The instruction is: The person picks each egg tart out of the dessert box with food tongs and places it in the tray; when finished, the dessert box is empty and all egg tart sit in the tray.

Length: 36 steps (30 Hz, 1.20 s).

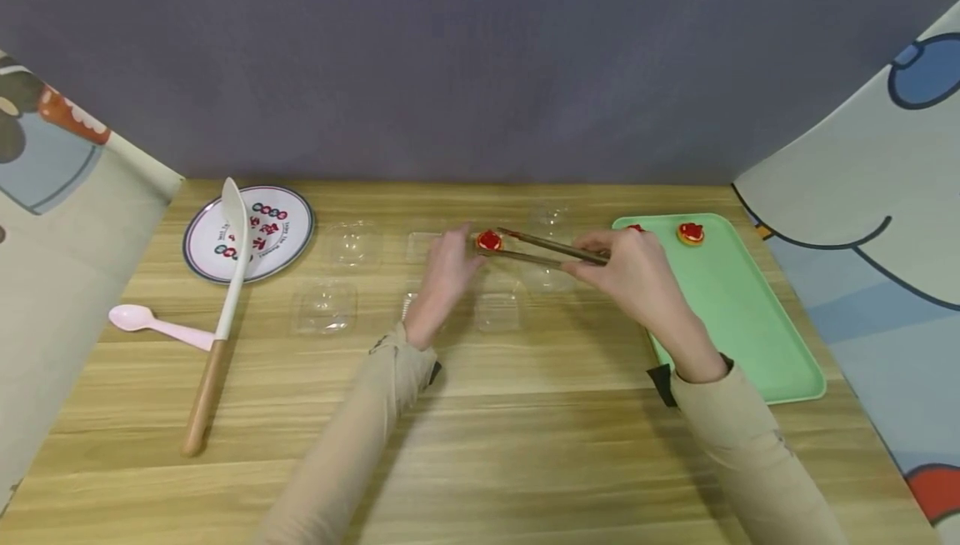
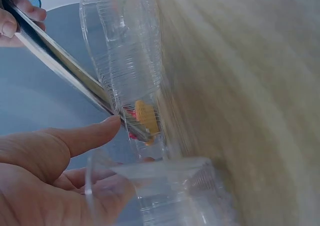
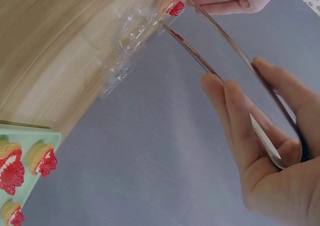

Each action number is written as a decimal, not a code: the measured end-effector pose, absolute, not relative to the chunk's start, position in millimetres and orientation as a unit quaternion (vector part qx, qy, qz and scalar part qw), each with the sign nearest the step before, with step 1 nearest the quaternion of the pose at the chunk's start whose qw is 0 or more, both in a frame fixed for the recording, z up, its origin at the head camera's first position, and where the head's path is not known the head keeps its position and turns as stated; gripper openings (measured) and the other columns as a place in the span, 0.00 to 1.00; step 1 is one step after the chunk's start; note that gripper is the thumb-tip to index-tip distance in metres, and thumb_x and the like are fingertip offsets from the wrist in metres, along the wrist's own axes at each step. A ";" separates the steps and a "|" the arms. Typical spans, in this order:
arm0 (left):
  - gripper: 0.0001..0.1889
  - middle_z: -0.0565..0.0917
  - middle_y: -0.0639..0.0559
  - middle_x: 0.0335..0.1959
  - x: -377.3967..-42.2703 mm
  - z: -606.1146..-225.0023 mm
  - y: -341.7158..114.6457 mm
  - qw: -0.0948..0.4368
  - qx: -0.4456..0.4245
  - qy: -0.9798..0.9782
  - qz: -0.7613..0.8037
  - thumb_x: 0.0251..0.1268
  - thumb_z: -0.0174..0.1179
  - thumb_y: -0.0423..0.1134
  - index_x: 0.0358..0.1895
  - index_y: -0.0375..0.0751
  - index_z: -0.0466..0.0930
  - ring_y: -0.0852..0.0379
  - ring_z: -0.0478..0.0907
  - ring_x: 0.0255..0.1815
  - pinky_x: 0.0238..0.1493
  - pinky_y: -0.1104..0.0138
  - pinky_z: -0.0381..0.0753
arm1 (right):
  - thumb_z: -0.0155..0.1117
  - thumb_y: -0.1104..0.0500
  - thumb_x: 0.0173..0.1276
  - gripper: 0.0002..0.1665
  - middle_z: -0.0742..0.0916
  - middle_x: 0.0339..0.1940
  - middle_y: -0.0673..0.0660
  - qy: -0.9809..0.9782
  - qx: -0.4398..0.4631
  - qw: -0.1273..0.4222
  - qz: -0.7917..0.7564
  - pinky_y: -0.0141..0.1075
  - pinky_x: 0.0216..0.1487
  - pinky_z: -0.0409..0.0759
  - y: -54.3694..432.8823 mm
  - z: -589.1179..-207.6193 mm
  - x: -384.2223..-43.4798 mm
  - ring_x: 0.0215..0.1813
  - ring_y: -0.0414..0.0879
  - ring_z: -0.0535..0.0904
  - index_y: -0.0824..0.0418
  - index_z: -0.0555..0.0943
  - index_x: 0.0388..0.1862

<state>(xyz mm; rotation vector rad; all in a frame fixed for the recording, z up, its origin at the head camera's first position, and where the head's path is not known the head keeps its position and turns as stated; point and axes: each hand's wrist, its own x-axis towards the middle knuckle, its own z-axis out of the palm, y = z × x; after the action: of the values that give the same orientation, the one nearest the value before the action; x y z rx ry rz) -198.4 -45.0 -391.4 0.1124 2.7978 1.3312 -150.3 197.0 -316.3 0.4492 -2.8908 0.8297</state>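
Note:
My right hand holds metal tongs whose tips stand apart. One tip lies against a small red-topped toy tart, the other away from it. The tart sits in a clear plastic box, its yellow base showing through the wall in the left wrist view. Beside this box is my left hand, thumb stretched toward the box's edge. Its other fingers are partly behind clear plastic in the left wrist view, so their contact is hard to tell. More tarts lie on the green tray.
Several other clear boxes stand on the wooden table. At left, a white spoon with a wooden handle lies across a patterned plate, near a pink spoon. A grey panel closes off the back.

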 end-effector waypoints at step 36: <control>0.36 0.87 0.35 0.42 -197.7 -395.6 -46.1 0.059 0.015 0.889 0.453 0.69 0.66 0.20 0.79 0.26 0.64 0.58 0.73 0.21 0.23 0.72 0.82 | 0.80 0.58 0.69 0.14 0.94 0.42 0.62 -0.943 0.202 0.054 0.259 0.35 0.24 0.68 196.7 -322.4 -156.0 0.17 0.40 0.70 0.65 0.93 0.48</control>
<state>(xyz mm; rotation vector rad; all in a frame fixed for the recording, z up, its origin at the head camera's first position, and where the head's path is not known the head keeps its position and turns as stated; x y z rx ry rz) -197.7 -46.1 -395.6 0.0442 2.6929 1.3725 -156.0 196.7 -322.4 0.6149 -2.8651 0.7862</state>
